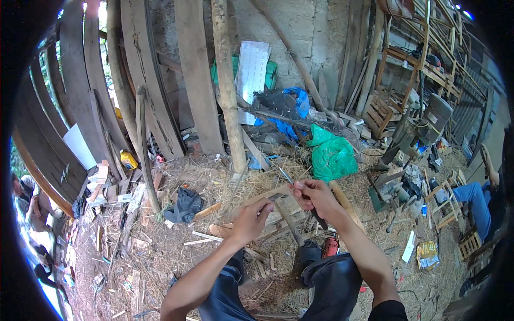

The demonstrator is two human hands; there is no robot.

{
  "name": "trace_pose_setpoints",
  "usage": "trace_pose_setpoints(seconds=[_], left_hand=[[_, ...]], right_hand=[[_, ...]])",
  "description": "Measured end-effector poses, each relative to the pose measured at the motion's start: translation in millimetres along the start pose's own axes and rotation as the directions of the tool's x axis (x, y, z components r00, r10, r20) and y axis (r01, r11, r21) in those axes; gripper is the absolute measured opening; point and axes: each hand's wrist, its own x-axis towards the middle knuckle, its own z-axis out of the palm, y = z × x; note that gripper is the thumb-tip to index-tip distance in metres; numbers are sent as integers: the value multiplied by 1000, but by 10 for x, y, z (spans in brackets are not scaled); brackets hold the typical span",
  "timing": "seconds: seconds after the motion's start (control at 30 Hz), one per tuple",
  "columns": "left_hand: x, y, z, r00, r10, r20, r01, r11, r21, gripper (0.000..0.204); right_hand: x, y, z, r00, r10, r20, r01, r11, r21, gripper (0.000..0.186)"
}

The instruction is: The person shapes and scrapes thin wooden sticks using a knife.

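My right hand point(316, 199) is closed around a slim tool point(286, 174); its thin, pale metal end points up and away to the left, and a dark end sticks out below the fist. I cannot make out its exact kind. Just left of it, my left hand point(251, 220) pinches a small dark flat piece point(277, 197) between thumb and fingers, its tip pointing at the right hand. The two hands are close but apart, above my knees. Beneath them, a wooden stick point(290, 223) slants down towards my boot point(309, 253) among pieces of wood.
Straw and wood scraps cover the ground. A black plastic bag point(184, 205) lies left, a green bag point(332, 155) ahead right. A wooden post point(227, 91) rises ahead; a red object point(332, 246) is by my right leg. One person point(27, 192) is far left, another point(476, 198) far right.
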Motion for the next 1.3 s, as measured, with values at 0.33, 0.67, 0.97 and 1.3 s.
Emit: trace_pose_setpoints(seconds=[0.33,0.67,0.97,1.3], left_hand=[[-94,-70,-88,999,-41,-34,42,999,19,12],[-23,49,65,993,35,-111,-27,997,79,11],[-95,-81,-49,996,-14,-88,19,998,52,13],[-5,61,64,999,-31,-24,32,997,67,13]], right_hand=[[-45,-298,-954,822,-307,-480,381,923,61,19],[-61,-36,125,998,-66,23,67,997,-47,23],[-100,-169,-593,898,-253,-360,288,956,47,27],[-71,-21,-13,999,-3,32,2,1000,23,23]])
